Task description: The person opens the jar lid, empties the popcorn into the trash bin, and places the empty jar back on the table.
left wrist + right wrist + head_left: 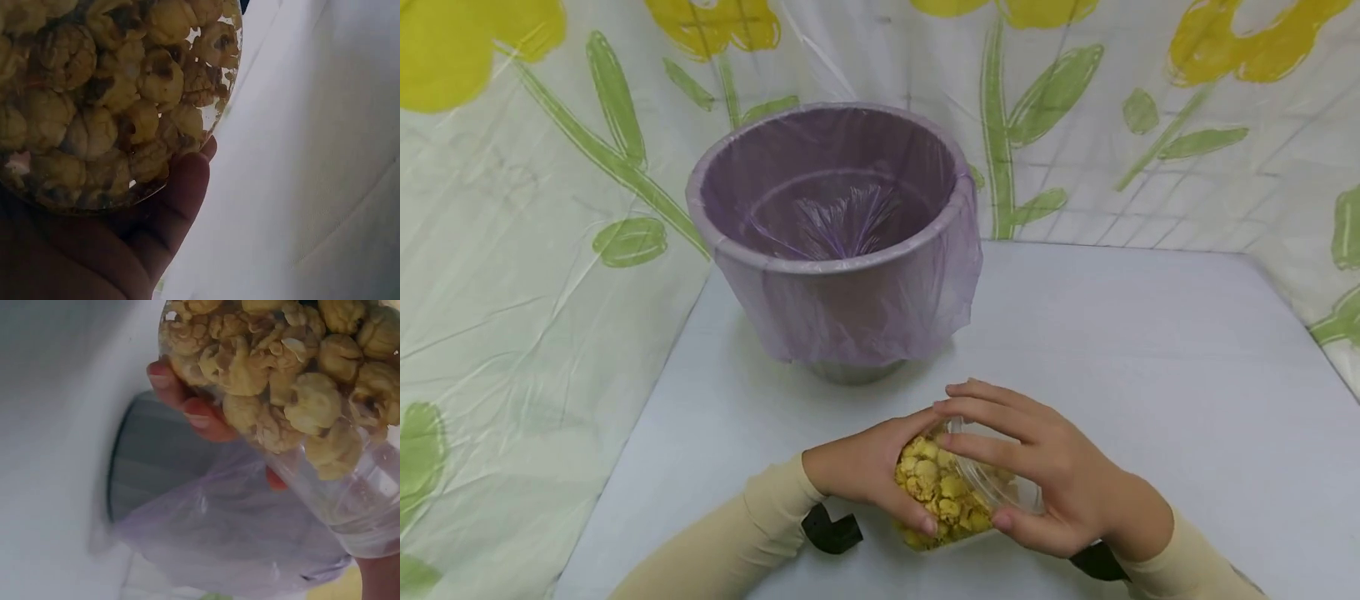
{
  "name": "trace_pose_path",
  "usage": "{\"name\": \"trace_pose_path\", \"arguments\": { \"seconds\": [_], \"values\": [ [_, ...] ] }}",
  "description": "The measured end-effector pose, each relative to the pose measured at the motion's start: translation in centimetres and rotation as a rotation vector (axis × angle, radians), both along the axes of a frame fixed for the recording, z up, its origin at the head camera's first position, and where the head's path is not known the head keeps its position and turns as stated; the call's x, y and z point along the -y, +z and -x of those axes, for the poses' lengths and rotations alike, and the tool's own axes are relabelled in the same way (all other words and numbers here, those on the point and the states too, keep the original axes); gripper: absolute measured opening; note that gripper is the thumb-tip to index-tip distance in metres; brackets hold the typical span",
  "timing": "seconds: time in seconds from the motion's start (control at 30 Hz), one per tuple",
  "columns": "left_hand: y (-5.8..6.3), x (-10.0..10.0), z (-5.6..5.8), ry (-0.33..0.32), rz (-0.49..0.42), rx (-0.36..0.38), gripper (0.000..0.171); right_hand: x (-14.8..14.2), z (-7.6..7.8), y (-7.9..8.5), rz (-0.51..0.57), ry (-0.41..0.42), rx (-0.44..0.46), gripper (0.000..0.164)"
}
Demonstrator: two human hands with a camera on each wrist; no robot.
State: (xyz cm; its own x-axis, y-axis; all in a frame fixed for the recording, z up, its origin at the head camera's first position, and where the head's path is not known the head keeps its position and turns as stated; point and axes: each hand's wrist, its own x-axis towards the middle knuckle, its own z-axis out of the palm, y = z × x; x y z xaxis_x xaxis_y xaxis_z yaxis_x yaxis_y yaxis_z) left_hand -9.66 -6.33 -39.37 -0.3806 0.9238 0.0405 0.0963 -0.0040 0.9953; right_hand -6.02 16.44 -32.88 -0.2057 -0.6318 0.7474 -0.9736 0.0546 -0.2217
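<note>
At the near middle of the surface [1150,358], the left hand [871,462] grips a clear jar [946,492] of yellow popcorn [927,473], which leans to the right; the right hand [1060,467] curves its fingers and thumb around the jar's clear right end. Farther off, slightly left of the jar, stands a purple bin [842,266], a thin translucent liner [865,317] draped over its rim. Farthest back hangs a white sheet [880,58] with yellow flowers and green leaves.

Your left hand [874,467] grips a tilted clear jar [976,477] of yellow popcorn [931,482] while your right hand [1054,467] holds its rimmed end. Beyond, on the white desk [1150,350], stands a round bin [850,372] lined with a translucent purple bag [865,321].
</note>
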Motion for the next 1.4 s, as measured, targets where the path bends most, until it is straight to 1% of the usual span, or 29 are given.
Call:
{"name": "trace_pose_path", "arguments": {
  "seconds": [0.03, 0.07, 0.1, 0.17, 0.2, 0.27, 0.3, 0.37, 0.4, 0.43, 0.47, 0.53, 0.6, 0.67, 0.7, 0.77, 0.8, 0.83, 0.87, 0.9, 1.0, 1.03, 1.1, 1.13, 1.23, 1.3, 1.4],
  "values": [
    [-0.1, 0.0, 0.0, -0.008, -0.009, 0.008, 0.1, -0.2, -0.1, 0.1, -0.019, -0.013, 0.0, 0.053],
    [-0.1, -0.1, 0.1, -0.002, -0.008, -0.004, 0.098, -0.4, -0.2, 0.2, -0.041, -0.03, 0.006, 0.056],
    [0.0, -0.2, 0.0, 0.018, 0.002, -0.033, 0.096, -0.6, -0.3, 0.3, -0.061, -0.047, 0.019, 0.06],
    [0.1, -0.4, 0.0, 0.093, 0.045, -0.152, 0.097, -1.1, -0.5, 0.4, -0.087, -0.084, 0.081, 0.069],
    [0.2, -0.6, 0.0, 0.142, 0.079, -0.236, 0.098, -1.3, -0.7, 0.5, -0.092, -0.126, 0.124, 0.072],
    [0.4, -0.8, -0.1, 0.258, 0.158, -0.429, 0.104, -1.6, -1.1, 0.5, -0.11, -0.276, 0.245, 0.076],
    [0.4, -0.9, -0.1, 0.313, 0.194, -0.53, 0.107, -1.6, -1.4, 0.5, -0.116, -0.367, 0.318, 0.074],
    [0.3, -1.2, -0.2, 0.411, 0.252, -0.728, 0.113, -1.6, -1.7, 0.4, -0.156, -0.577, 0.474, 0.065],
    [0.1, -1.3, -0.3, 0.448, 0.27, -0.818, 0.116, -1.5, -1.9, 0.4, -0.202, -0.68, 0.548, 0.062],
    [0.0, -1.4, -0.3, 0.477, 0.275, -0.898, 0.116, -1.4, -1.9, 0.3, -0.26, -0.767, 0.618, 0.061],
    [-0.2, -1.6, -0.3, 0.501, 0.273, -0.972, 0.116, -1.3, -2.0, 0.3, -0.307, -0.826, 0.676, 0.063],
    [-0.5, -1.9, -0.4, 0.543, 0.261, -1.092, 0.115, -1.0, -1.9, 0.1, -0.379, -0.899, 0.756, 0.068],
    [-0.8, -2.0, -0.4, 0.577, 0.243, -1.175, 0.113, -0.8, -1.8, 0.1, -0.411, -0.926, 0.801, 0.073],
    [-1.0, -2.1, -0.4, 0.602, 0.235, -1.216, 0.113, -0.7, -1.8, -0.1, -0.39, -0.93, 0.822, 0.076],
    [-1.0, -2.1, -0.5, 0.607, 0.233, -1.22, 0.113, -0.7, -1.8, -0.1, -0.373, -0.93, 0.823, 0.076],
    [-1.0, -2.1, -0.5, 0.599, 0.231, -1.196, 0.114, -0.8, -1.7, -0.2, -0.339, -0.911, 0.802, 0.074],
    [-1.0, -2.1, -0.5, 0.586, 0.235, -1.159, 0.114, -0.9, -1.7, -0.3, -0.323, -0.897, 0.783, 0.073],
    [-1.0, -2.0, -0.6, 0.566, 0.244, -1.093, 0.114, -1.0, -1.7, -0.3, -0.309, -0.875, 0.758, 0.071],
    [-0.9, -1.9, -0.7, 0.542, 0.251, -1.012, 0.114, -1.1, -1.7, -0.3, -0.298, -0.845, 0.729, 0.071],
    [-0.9, -1.9, -0.7, 0.512, 0.257, -0.909, 0.114, -1.3, -1.7, -0.3, -0.291, -0.81, 0.702, 0.071],
    [-0.5, -1.6, -0.8, 0.405, 0.222, -0.544, 0.108, -1.7, -1.7, -0.2, -0.266, -0.69, 0.633, 0.079],
    [-0.4, -1.5, -0.9, 0.374, 0.207, -0.439, 0.106, -1.9, -1.7, -0.1, -0.259, -0.653, 0.618, 0.082],
    [-0.2, -1.3, -0.8, 0.308, 0.17, -0.279, 0.103, -2.2, -1.7, 0.1, -0.235, -0.579, 0.583, 0.086],
    [-0.2, -1.2, -0.8, 0.275, 0.15, -0.225, 0.101, -2.2, -1.7, 0.2, -0.223, -0.547, 0.564, 0.088],
    [-0.2, -0.8, -0.7, 0.205, 0.115, -0.133, 0.099, -2.4, -1.6, 0.4, -0.191, -0.458, 0.511, 0.087],
    [-0.3, -0.7, -0.7, 0.164, 0.087, -0.084, 0.097, -2.5, -1.6, 0.4, -0.181, -0.408, 0.491, 0.086],
    [-0.5, -0.5, -0.6, 0.118, 0.062, -0.026, 0.094, -2.7, -1.6, 0.4, -0.177, -0.352, 0.494, 0.085]
  ]
}}
